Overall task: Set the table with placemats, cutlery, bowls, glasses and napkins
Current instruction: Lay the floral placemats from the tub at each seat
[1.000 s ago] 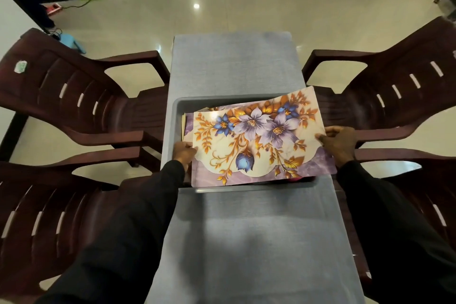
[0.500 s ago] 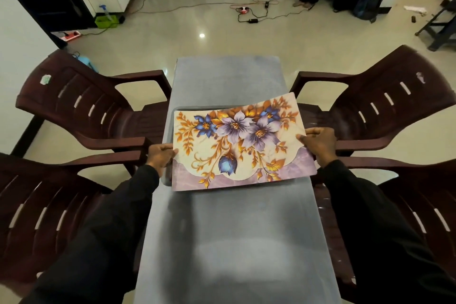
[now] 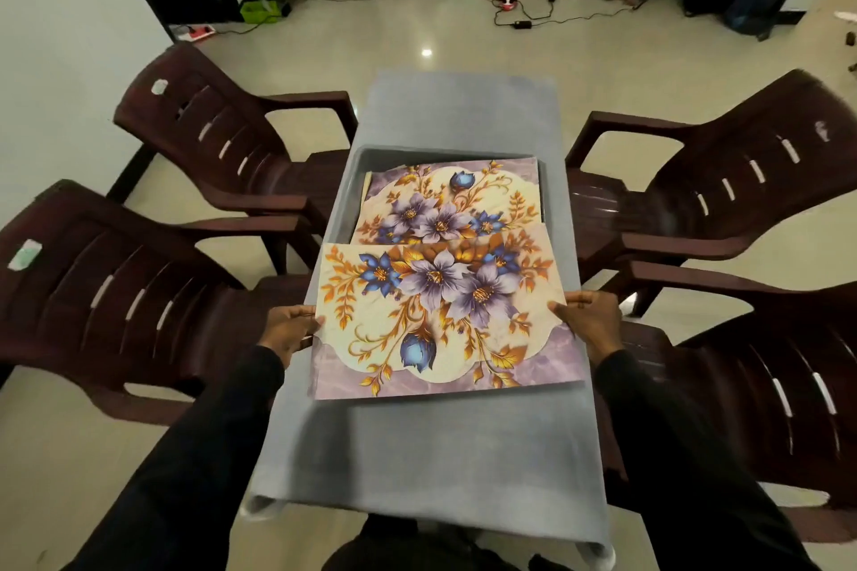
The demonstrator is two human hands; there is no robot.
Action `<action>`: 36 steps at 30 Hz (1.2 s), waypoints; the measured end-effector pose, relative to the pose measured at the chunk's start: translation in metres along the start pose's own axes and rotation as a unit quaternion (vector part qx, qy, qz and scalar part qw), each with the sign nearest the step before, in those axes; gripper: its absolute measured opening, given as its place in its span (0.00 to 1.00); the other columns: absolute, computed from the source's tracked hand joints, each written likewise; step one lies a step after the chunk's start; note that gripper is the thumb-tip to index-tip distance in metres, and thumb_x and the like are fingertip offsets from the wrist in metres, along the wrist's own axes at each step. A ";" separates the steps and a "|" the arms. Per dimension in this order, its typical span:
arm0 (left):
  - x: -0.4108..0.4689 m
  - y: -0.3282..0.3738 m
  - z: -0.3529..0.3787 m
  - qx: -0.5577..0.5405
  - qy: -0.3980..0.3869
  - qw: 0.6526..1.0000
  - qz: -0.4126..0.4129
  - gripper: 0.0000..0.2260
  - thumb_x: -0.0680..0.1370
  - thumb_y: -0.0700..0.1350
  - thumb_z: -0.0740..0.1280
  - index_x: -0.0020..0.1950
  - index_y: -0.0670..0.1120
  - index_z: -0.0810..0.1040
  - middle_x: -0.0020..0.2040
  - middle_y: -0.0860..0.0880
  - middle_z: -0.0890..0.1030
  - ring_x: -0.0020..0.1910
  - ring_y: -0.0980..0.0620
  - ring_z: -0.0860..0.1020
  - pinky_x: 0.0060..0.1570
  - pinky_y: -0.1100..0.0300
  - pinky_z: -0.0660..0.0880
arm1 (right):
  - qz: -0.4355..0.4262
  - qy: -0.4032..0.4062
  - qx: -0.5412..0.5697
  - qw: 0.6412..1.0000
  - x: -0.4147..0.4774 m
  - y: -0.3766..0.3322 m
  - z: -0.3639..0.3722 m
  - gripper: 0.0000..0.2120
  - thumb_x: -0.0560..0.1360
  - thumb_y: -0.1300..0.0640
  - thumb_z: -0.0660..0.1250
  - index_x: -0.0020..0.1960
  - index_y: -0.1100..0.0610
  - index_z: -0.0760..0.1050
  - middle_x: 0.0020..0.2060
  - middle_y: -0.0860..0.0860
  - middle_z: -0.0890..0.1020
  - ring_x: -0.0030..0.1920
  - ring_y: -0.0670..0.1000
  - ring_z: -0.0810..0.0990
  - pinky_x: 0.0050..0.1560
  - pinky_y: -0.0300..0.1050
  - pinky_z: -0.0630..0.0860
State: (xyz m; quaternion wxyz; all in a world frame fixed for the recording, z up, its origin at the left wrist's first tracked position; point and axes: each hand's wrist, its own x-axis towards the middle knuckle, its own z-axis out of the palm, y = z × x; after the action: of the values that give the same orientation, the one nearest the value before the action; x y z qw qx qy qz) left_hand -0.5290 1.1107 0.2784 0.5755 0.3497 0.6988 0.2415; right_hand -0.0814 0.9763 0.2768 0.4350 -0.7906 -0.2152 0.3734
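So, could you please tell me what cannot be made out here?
- Head view: what lies deeper in the grey tray, covered by the tray placemat.
- Head view: fingers of left hand and right hand beneath the held placemat.
- Head view: whether it touches the tablecloth, seen from above.

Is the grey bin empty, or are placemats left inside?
Not empty: a floral placemat lies in the grey bin, behind the held placemat.

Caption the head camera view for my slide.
Left hand and right hand hold a floral placemat over the table; a second placemat lies in the tray.
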 end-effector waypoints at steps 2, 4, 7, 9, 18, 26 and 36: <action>-0.012 -0.020 -0.004 0.000 0.006 1.000 -0.003 0.04 0.80 0.32 0.69 0.48 0.40 0.80 0.56 0.40 0.82 0.56 0.40 0.80 0.56 0.47 0.76 | 0.001 -0.007 0.003 1.000 -0.016 0.021 0.000 0.10 0.71 0.60 0.79 0.49 0.63 0.82 0.46 0.55 0.86 0.46 0.54 0.86 0.45 0.50 0.84; -0.020 -0.039 -0.007 0.004 0.011 1.000 -0.007 0.03 0.80 0.32 0.69 0.49 0.39 0.80 0.56 0.40 0.82 0.55 0.41 0.80 0.56 0.48 0.76 | 0.002 -0.008 0.009 1.000 -0.032 0.039 0.001 0.10 0.71 0.61 0.78 0.49 0.64 0.81 0.46 0.55 0.86 0.46 0.54 0.86 0.43 0.48 0.83; -0.022 -0.066 -0.012 0.016 0.019 0.999 -0.019 0.03 0.79 0.32 0.70 0.51 0.38 0.80 0.56 0.39 0.83 0.54 0.41 0.80 0.55 0.47 0.77 | 0.007 0.004 0.013 1.000 -0.052 0.065 0.003 0.10 0.71 0.64 0.78 0.48 0.67 0.81 0.44 0.57 0.86 0.43 0.54 0.86 0.39 0.44 0.83; -0.022 -0.081 -0.014 0.022 0.026 0.999 -0.030 0.05 0.79 0.31 0.70 0.54 0.36 0.80 0.56 0.38 0.83 0.54 0.41 0.80 0.53 0.49 0.78 | 0.016 0.015 0.004 1.000 -0.060 0.080 0.006 0.10 0.70 0.66 0.78 0.48 0.69 0.81 0.43 0.58 0.86 0.41 0.55 0.85 0.38 0.43 0.82; -0.010 -0.136 -0.010 0.059 0.029 0.997 -0.044 0.04 0.77 0.31 0.72 0.48 0.39 0.82 0.53 0.41 0.84 0.51 0.42 0.82 0.50 0.51 0.80 | 0.030 0.074 -0.111 0.991 -0.079 0.118 0.032 0.10 0.66 0.64 0.82 0.40 0.67 0.82 0.36 0.56 0.84 0.40 0.58 0.84 0.42 0.46 0.80; -0.001 -0.158 -0.015 0.118 0.014 0.993 -0.007 0.10 0.74 0.31 0.76 0.50 0.43 0.81 0.51 0.41 0.85 0.54 0.40 0.84 0.57 0.41 0.82 | 0.034 0.112 -0.199 0.973 -0.075 0.124 0.041 0.13 0.70 0.63 0.79 0.51 0.66 0.81 0.50 0.61 0.84 0.53 0.62 0.83 0.49 0.44 0.76; -0.024 -0.145 -0.011 0.182 -0.030 0.977 0.106 0.13 0.76 0.33 0.74 0.60 0.38 0.80 0.54 0.42 0.81 0.52 0.44 0.81 0.43 0.62 0.77 | -0.031 0.034 -0.338 0.940 -0.152 0.149 0.140 0.32 0.80 0.46 0.67 0.76 0.65 0.63 0.75 0.63 0.67 0.76 0.62 0.64 0.76 0.54 0.61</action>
State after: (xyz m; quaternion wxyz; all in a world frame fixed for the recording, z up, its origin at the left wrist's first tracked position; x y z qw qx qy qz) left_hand -0.5680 1.0004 0.1883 0.4941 0.5272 0.6727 0.1594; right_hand -0.2837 0.8700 0.1638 0.1601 -0.8965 -0.3378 0.2377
